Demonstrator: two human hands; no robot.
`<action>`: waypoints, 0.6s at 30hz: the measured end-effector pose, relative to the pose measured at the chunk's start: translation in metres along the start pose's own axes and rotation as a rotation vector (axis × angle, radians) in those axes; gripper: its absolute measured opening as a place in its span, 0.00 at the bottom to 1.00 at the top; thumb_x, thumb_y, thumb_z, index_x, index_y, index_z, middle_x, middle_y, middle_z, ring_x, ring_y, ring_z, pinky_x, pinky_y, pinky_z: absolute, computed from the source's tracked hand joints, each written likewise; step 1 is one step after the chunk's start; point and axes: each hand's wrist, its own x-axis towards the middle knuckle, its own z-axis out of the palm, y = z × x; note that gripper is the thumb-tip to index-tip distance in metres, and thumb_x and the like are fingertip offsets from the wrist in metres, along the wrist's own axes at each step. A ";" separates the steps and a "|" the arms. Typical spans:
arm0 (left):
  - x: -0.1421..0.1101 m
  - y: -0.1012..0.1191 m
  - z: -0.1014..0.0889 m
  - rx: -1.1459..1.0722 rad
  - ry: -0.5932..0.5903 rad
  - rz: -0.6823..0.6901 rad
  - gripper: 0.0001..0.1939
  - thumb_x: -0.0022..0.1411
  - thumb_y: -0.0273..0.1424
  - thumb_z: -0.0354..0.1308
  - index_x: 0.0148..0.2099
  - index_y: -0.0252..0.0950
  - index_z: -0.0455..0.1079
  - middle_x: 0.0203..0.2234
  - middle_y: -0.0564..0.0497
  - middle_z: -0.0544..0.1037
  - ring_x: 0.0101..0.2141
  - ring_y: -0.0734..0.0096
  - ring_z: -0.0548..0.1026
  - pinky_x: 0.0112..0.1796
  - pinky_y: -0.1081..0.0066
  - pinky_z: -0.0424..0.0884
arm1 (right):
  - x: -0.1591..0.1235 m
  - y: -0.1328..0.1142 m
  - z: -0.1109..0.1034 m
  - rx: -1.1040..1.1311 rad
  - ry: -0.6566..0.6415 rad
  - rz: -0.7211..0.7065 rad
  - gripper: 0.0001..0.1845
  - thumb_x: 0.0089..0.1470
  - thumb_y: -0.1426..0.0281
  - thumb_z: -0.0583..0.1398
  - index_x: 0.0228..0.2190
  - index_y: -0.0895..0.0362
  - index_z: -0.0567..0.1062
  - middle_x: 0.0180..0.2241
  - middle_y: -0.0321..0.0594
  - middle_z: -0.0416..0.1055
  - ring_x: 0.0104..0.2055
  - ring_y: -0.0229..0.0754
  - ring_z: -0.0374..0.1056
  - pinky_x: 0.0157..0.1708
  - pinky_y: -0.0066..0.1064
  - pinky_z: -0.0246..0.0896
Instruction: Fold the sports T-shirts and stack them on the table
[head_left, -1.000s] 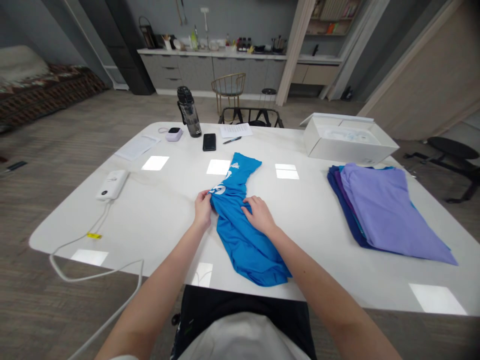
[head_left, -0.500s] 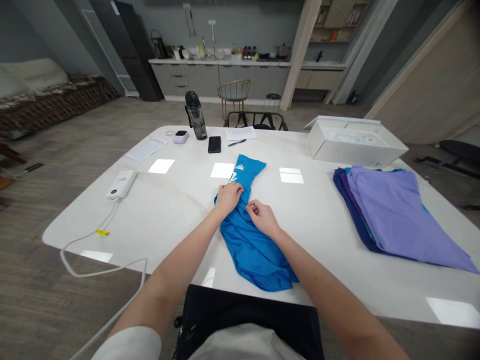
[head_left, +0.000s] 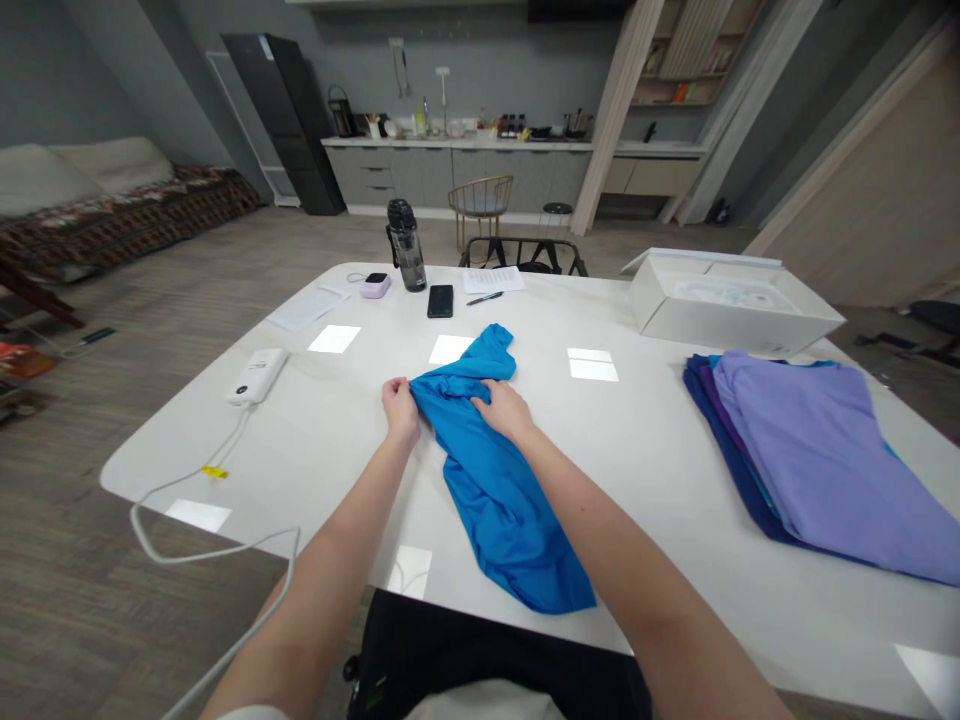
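Note:
A crumpled blue cloth (head_left: 499,500) lies lengthwise on the white table (head_left: 337,420), its near end close to the front edge. My left hand (head_left: 402,408) is closed and pinches a corner of it, pulled out to the left. My right hand (head_left: 504,408) rests on the cloth's upper middle, with thumb and fingers gripping a fold. The far end is bunched and twisted beyond both hands. What exact kind of item the cloth is, I cannot tell.
On the right lies a stack of folded fabrics, a lavender one (head_left: 810,450) on top, before an open white box (head_left: 735,310). A power bank (head_left: 257,376) with a white cable sits left. At the back stand a bottle (head_left: 407,250), a phone (head_left: 440,301), a pen (head_left: 484,298) and papers.
My left hand has moved left, drawing a corner of the cloth outward. The far end has gone from flat to twisted, and its white print no longer shows. My right hand now grips a fold.

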 end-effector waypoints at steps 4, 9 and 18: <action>0.001 0.010 0.009 0.801 -0.361 0.588 0.18 0.63 0.28 0.55 0.55 0.40 0.69 0.54 0.44 0.73 0.57 0.57 0.69 0.60 0.58 0.62 | 0.011 -0.011 0.009 -0.132 0.048 -0.027 0.19 0.66 0.62 0.55 0.53 0.54 0.76 0.53 0.49 0.70 0.54 0.52 0.66 0.52 0.38 0.61; 0.005 0.004 0.045 1.371 -0.704 0.772 0.12 0.64 0.30 0.58 0.50 0.39 0.73 0.51 0.41 0.75 0.52 0.50 0.72 0.54 0.52 0.65 | 0.009 0.004 0.011 -0.174 0.166 0.062 0.16 0.67 0.68 0.52 0.52 0.55 0.73 0.53 0.50 0.70 0.55 0.51 0.64 0.51 0.40 0.60; 0.038 -0.006 0.058 0.251 -0.299 0.183 0.07 0.63 0.35 0.60 0.34 0.37 0.70 0.26 0.54 0.72 0.27 0.73 0.70 0.36 0.70 0.70 | -0.001 0.027 0.002 -0.278 0.133 0.052 0.15 0.69 0.61 0.52 0.42 0.56 0.74 0.45 0.48 0.74 0.49 0.51 0.67 0.48 0.40 0.57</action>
